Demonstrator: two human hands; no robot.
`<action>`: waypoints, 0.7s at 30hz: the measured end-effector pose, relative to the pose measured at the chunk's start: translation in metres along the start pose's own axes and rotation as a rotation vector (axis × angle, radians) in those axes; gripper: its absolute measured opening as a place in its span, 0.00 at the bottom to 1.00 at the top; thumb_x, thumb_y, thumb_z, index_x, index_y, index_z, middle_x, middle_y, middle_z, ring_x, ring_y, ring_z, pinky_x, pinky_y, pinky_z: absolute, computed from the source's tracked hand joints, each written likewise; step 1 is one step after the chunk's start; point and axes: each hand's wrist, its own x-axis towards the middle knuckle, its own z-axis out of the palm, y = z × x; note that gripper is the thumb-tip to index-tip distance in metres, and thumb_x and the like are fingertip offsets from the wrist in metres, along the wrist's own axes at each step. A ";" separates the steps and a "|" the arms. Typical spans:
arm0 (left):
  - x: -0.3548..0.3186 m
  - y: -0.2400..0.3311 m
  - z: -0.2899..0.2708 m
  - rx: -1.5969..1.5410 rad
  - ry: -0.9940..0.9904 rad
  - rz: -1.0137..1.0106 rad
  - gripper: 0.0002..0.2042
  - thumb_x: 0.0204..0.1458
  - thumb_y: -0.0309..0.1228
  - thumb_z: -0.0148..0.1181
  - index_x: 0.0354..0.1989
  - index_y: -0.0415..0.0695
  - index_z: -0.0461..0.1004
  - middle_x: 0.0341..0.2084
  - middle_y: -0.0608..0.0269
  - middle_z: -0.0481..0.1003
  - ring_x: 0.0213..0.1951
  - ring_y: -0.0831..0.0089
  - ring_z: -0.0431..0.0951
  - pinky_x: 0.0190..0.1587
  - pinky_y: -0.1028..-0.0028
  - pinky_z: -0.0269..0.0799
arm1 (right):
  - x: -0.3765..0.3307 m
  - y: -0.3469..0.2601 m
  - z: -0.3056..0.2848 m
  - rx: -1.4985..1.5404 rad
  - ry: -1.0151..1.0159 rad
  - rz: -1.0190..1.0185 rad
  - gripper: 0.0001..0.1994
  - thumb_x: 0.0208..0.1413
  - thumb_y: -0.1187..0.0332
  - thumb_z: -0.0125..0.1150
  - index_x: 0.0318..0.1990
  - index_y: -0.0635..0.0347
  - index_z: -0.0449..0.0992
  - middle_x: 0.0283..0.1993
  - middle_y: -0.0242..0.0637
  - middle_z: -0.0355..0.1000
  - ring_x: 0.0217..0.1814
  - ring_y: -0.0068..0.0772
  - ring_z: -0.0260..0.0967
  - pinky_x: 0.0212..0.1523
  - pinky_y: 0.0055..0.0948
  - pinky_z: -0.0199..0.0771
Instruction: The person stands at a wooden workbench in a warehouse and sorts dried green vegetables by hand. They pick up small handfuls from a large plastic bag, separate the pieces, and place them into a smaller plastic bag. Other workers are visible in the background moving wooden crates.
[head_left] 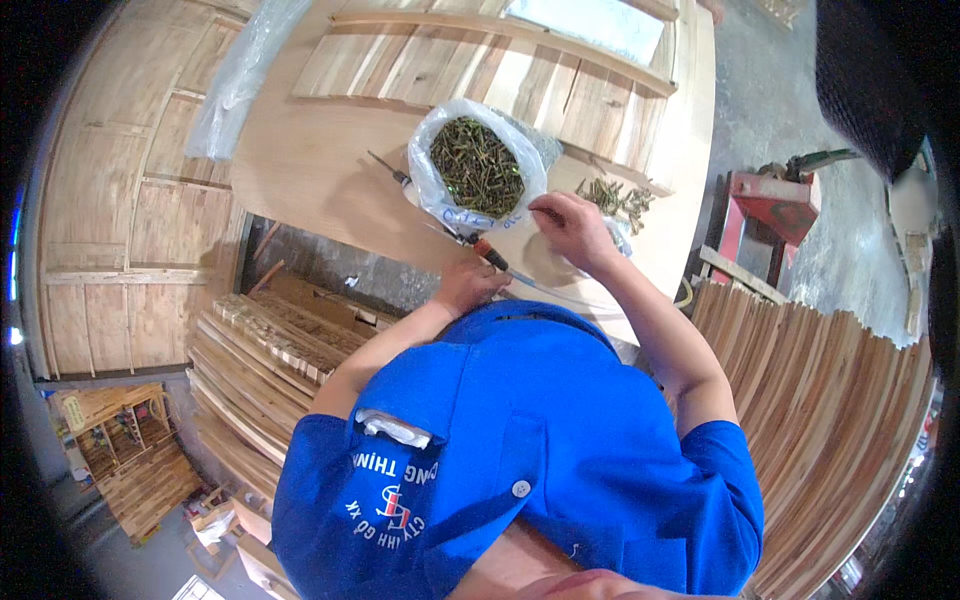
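A clear plastic bag [428,160] stands on the table with its mouth folded wide. Many dark, brass-toned screws [478,165] fill it. My right hand [578,232] is closed in a pinch at the bag's near right rim; what its fingers hold, if anything, is hidden. Beside it lies a loose pile of screws [618,203]. At the table's near edge my left hand [470,284] has its fingers curled, and I cannot make out anything in them. Just beyond that hand, a slim power screwdriver [483,249] with an orange and black body lies by the bag, its long bit pointing far left.
Slatted wooden panels [430,68] lie across the far side of the table [300,170]. Rolled plastic film [235,90] is at the left. Stacked wooden boards [800,400] stand at the right, with more timber [245,370] at the left. A red machine [775,205] stands beyond the table's right side.
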 end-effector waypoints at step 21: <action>0.005 0.020 -0.007 -0.037 -0.242 -0.228 0.08 0.48 0.40 0.54 0.33 0.54 0.73 0.19 0.61 0.75 0.24 0.64 0.76 0.28 0.63 0.69 | 0.080 -0.017 0.052 -0.500 -0.458 -0.042 0.17 0.42 0.73 0.54 0.43 0.60 0.64 0.43 0.49 0.62 0.39 0.52 0.70 0.37 0.44 0.71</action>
